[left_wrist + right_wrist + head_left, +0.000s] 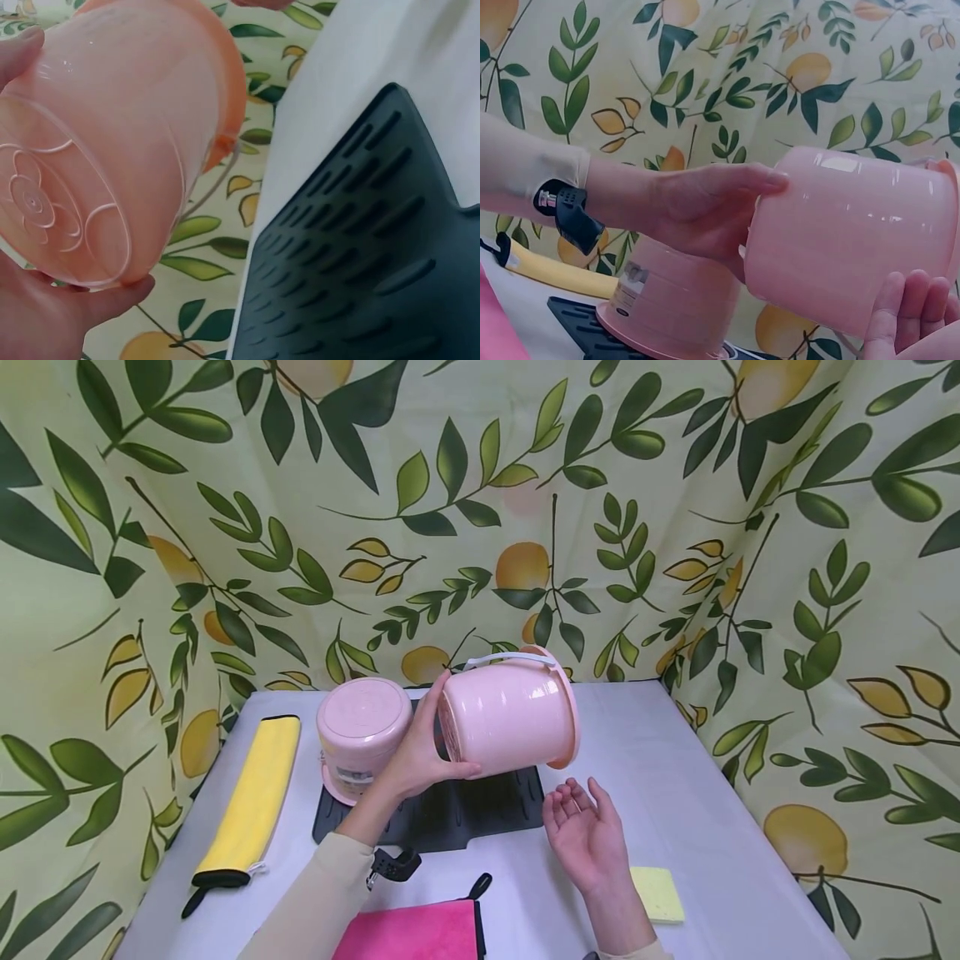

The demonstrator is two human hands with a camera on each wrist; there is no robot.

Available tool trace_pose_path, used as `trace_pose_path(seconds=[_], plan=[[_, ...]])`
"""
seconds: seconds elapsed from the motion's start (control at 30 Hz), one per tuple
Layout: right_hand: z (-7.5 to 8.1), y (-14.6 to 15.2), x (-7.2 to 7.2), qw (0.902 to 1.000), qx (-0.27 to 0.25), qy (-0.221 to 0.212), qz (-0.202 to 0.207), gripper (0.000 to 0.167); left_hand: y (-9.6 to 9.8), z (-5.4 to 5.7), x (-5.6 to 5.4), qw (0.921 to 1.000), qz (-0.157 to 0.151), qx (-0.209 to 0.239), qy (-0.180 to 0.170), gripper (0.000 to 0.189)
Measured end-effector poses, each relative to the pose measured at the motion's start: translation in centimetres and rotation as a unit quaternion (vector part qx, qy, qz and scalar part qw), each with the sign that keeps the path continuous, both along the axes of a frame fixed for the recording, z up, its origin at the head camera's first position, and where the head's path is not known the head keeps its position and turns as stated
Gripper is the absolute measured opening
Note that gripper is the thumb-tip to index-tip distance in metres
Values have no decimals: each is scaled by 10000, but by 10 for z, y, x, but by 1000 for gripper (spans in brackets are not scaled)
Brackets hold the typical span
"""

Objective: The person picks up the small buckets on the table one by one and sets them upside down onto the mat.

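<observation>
My left hand (pixel 423 758) grips a pink plastic bucket (pixel 513 714) by its base end, holding it tilted on its side above the table with its rim toward the right. The flower-patterned base (pixel 45 199) shows in the left wrist view, with thumb and fingers at its edge. A pale handle (pixel 510 656) lies along the bucket's upper side. Below the rim my right hand (pixel 588 835) is palm up, its fingers loosely bent and holding nothing. A second pink bucket (pixel 363 718) stands upside down on the dark ridged mat (pixel 480 810), left of my left hand.
On the left of the table lies a long yellow cloth piece (pixel 251 793) with black ends. A bright pink cloth (pixel 416 931) with a black edge and loop is at the front. Right of my right hand sits a pale yellow sponge (pixel 657 895). Patterned fabric (pixel 465 527) surrounds the table.
</observation>
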State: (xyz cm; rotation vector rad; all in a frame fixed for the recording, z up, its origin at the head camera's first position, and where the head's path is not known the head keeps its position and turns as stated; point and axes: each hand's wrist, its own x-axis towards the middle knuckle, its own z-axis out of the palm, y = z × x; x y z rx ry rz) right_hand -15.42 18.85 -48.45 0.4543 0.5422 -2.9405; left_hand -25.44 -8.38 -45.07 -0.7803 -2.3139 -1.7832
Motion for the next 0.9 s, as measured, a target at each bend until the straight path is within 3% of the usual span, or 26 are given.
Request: trace_pose_path(seconds=[0.43,0.63,0.83,0.9], plan=[[-1,6,0,9995,315,-88,-41,34,-5,20,0,9987,145,-494,40,136],[-2,7,0,9986,516,-95,-91,34,-8,24,-3,9991,16,-406,-112,136],[-4,10,1,9975,691,11,-143,33,-11,31,-8,9951,207,-897,372,136],[-5,11,1,9973,711,35,-153,32,-12,33,-7,9942,242,-980,361,135]])
